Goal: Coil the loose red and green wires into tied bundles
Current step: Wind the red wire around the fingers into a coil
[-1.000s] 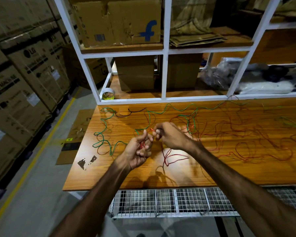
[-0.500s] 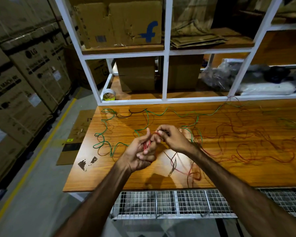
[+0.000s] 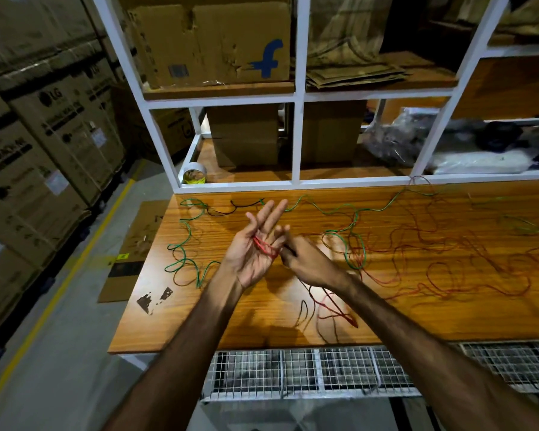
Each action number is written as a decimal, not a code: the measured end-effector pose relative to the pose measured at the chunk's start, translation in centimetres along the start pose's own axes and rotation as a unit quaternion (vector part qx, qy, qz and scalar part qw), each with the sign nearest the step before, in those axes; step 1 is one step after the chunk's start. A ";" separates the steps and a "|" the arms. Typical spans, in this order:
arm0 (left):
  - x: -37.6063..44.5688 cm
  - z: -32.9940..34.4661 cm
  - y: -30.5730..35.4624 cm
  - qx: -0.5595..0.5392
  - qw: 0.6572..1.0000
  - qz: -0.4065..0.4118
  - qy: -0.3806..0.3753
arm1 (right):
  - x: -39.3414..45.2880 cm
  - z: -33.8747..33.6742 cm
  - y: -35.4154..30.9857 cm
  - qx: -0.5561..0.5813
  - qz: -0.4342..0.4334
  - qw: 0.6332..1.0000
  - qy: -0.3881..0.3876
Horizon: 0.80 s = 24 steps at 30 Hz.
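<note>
My left hand (image 3: 255,244) is held palm-up above the wooden table (image 3: 231,325), fingers straight and spread, with a few turns of red wire (image 3: 263,246) lying across the palm. My right hand (image 3: 305,259) sits just to its right, fingers curled, pinching the red wire where it leaves the palm. The rest of the red wire hangs down and lies in loose loops (image 3: 327,309) under my right wrist and spreads over the table's right half. A green wire (image 3: 181,259) snakes loosely over the left and back of the table. A short black wire (image 3: 243,205) lies at the back.
A white shelf frame (image 3: 296,141) rises behind the table, holding cardboard boxes (image 3: 212,42) and a tape roll (image 3: 194,175). Stacked cartons (image 3: 38,135) line the left aisle. A wire-mesh tray (image 3: 293,371) runs under the table's front edge.
My left hand has gone from curled around the red wire to flat with straight fingers. The right hand has moved down to the palm's right side, carrying the wire around it.
</note>
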<state>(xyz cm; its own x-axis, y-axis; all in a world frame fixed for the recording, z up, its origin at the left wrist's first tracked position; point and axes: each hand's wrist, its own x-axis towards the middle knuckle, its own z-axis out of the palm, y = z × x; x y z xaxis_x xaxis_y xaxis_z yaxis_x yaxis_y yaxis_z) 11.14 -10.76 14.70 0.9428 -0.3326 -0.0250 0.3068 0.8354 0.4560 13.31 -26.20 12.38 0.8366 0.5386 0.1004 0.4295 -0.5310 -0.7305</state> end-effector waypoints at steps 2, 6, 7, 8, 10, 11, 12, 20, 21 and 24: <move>0.7 -0.3 -0.4 0.028 0.996 0.052 0.065 | -0.1 -0.3 -0.1 -0.028 0.005 0.999 -0.039; 2.2 -1.1 -0.4 0.090 0.966 0.147 0.196 | -0.7 -0.5 0.0 0.001 0.039 0.991 -0.129; 2.5 -1.2 -0.5 0.125 0.954 0.166 0.215 | -0.8 -0.5 -0.1 0.013 0.047 0.988 -0.147; 2.5 -1.2 -0.7 0.177 0.942 0.178 0.222 | -0.8 -0.5 -0.3 0.016 0.052 0.986 -0.160; 2.6 -1.5 -1.2 0.344 0.890 0.191 0.229 | -0.5 -0.8 -0.7 -0.010 0.051 0.983 -0.178; 2.5 -1.7 -1.4 0.430 0.854 0.189 0.224 | -0.2 -1.1 -0.9 -0.028 0.045 0.981 -0.185; 2.5 -2.0 -1.5 0.499 0.822 0.177 0.209 | 0.0 -1.4 -1.0 -0.045 0.038 0.980 -0.188; 0.5 -1.0 -0.7 0.724 0.686 -0.006 0.072 | 0.6 -4.3 -1.0 -0.058 -0.008 0.975 -0.215; 0.4 -1.0 -0.4 0.714 0.697 -0.026 0.056 | 0.6 -4.3 -1.0 -0.031 -0.007 0.973 -0.229; -0.1 -1.2 0.3 0.664 0.743 -0.082 0.002 | 0.5 -4.4 -0.9 0.047 -0.003 0.971 -0.234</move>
<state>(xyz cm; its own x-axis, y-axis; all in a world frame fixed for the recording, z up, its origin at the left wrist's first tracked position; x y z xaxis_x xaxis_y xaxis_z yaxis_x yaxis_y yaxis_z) 11.26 -9.91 13.81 0.9079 -0.3793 -0.1784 0.0197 -0.3866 0.9220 14.83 -28.31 16.03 0.5786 0.7914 -0.1970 0.3819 -0.4764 -0.7920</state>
